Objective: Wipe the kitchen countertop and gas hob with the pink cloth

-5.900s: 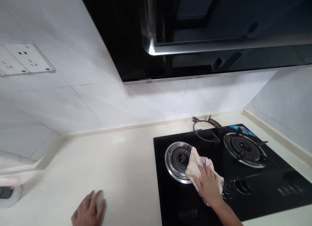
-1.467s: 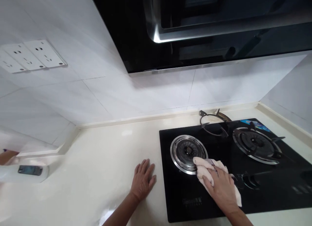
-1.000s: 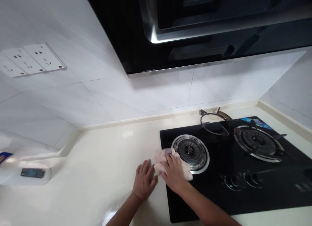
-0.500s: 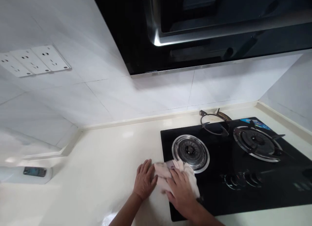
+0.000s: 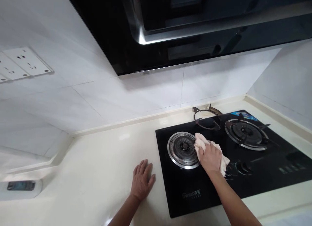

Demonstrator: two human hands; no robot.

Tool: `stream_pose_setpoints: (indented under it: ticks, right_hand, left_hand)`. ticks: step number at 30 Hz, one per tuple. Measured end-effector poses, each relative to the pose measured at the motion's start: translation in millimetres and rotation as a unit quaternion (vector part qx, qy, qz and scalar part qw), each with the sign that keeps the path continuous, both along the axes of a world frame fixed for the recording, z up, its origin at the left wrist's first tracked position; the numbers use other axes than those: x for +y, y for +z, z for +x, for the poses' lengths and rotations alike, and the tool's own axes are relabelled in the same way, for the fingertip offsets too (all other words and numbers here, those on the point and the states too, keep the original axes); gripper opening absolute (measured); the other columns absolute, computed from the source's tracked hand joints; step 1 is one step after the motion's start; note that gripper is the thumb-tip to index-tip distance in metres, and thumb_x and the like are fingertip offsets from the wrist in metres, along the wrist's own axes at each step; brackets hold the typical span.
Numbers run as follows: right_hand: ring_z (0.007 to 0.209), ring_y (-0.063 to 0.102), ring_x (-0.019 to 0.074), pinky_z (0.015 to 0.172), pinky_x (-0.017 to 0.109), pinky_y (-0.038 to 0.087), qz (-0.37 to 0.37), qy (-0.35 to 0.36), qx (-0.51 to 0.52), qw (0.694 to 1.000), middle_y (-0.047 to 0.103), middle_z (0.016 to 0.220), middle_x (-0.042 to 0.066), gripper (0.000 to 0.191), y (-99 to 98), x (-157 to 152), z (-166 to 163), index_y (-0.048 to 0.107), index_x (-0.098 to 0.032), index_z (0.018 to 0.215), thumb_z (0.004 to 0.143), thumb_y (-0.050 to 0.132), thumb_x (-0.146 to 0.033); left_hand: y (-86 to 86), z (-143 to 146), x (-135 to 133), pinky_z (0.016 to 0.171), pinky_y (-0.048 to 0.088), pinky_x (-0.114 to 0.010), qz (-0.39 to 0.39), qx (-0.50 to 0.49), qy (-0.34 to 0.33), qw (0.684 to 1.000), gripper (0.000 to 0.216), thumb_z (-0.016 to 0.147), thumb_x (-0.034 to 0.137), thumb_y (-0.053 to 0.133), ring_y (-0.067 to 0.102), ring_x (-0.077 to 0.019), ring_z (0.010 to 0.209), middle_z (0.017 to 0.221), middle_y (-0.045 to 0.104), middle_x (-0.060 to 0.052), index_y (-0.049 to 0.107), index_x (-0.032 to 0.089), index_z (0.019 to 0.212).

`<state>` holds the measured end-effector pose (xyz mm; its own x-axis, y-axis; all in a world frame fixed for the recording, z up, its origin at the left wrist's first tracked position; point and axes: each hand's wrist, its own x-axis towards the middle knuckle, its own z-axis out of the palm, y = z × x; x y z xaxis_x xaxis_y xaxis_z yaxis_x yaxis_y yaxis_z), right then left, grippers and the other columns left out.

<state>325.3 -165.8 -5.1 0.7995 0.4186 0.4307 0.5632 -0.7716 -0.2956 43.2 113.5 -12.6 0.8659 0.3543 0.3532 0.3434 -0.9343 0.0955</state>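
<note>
My right hand (image 5: 211,158) presses a crumpled pale pink cloth (image 5: 201,141) onto the black glass gas stove (image 5: 180,200), at the right edge of the left burner (image 5: 184,148). Part of the cloth lies hidden under the palm, and its lower end reaches toward the control knobs (image 5: 240,169). Flat on the cream countertop (image 5: 104,167), left of the stove, rests my left hand (image 5: 142,180), fingers stretched out and holding nothing.
A loose pan support (image 5: 207,119) leans at the stove's back edge. The right burner (image 5: 246,133) carries its own support. Overhead hangs a black range hood (image 5: 117,57). Wall sockets (image 5: 26,61) and a white object with a dark display (image 5: 21,187) are at left.
My right hand has moved the cloth rightward and away from me, from the stove's left edge to the burner's right side. My left hand stays on the countertop, apart from the cloth. The view has shifted rightward.
</note>
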Motion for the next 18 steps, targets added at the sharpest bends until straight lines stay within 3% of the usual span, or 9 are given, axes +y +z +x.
stream_pose_setpoints:
  ticks: [4, 7, 10, 14, 18]
  right_hand:
    - [0.119, 0.063, 0.0262, 0.102, 0.051, 0.055, -0.011, -0.005, 0.005, 1.0, 0.062, 0.137, 0.011, 0.046, 3.6, -2, -10, 0.06, -0.02, 0.135, 0.099, 0.065, -0.048]
    - [0.122, 0.059, 0.0328, 0.105, 0.056, 0.046, -0.034, 0.015, 0.006, 0.999, 0.064, 0.133, 0.016, 0.039, 1.5, -12, -41, 0.063, -0.017, 0.129, 0.101, 0.057, -0.043]
    - [0.123, 0.057, 0.0379, 0.106, 0.056, 0.04, -0.059, 0.102, -0.008, 0.993, 0.065, 0.135, 0.018, 0.036, -8.0, -21, -86, 0.066, -0.019, 0.125, 0.095, 0.058, -0.038]
    - [0.127, 0.057, 0.0383, 0.112, 0.054, 0.037, -0.051, 0.275, -0.047, 0.959, 0.066, 0.14, 0.011, 0.043, -19.1, -13, -128, 0.069, -0.027, 0.123, 0.082, 0.069, -0.037]
    - [0.134, 0.054, 0.035, 0.116, 0.052, 0.035, -0.039, 0.319, -0.01, 0.947, 0.065, 0.143, 0.009, 0.041, -13.0, 23, -139, 0.068, -0.027, 0.125, 0.086, 0.069, -0.038]
  left_hand:
    - [0.1, 1, -1, 0.116, 0.042, -0.053, 0.002, -0.003, -0.002, 1.0, 0.046, 0.099, 0.039, 0.059, 0.052, -0.0323, 0.143, 0.154, 0.058, -0.013, 0.061, 0.025, 0.143]
    - [-0.1, 1, -2, 0.116, 0.042, -0.053, 0.004, -0.001, 0.0, 1.0, 0.046, 0.099, 0.039, 0.058, 0.051, -0.0323, 0.144, 0.155, 0.057, -0.013, 0.061, 0.024, 0.143]
    - [-0.6, 1, -3, 0.115, 0.042, -0.053, 0.01, 0.002, 0.004, 1.0, 0.047, 0.1, 0.04, 0.058, 0.051, -0.0323, 0.144, 0.155, 0.057, -0.013, 0.06, 0.024, 0.143]
    - [-2.7, 1, -3, 0.115, 0.042, -0.054, 0.022, 0.002, 0.0, 1.0, 0.047, 0.1, 0.04, 0.057, 0.051, -0.033, 0.144, 0.155, 0.058, -0.013, 0.061, 0.023, 0.144]
    - [-5.5, 0, -2, 0.115, 0.042, -0.053, 0.022, -0.002, 0.002, 1.0, 0.046, 0.1, 0.039, 0.057, 0.051, -0.0325, 0.144, 0.155, 0.058, -0.013, 0.061, 0.024, 0.143]
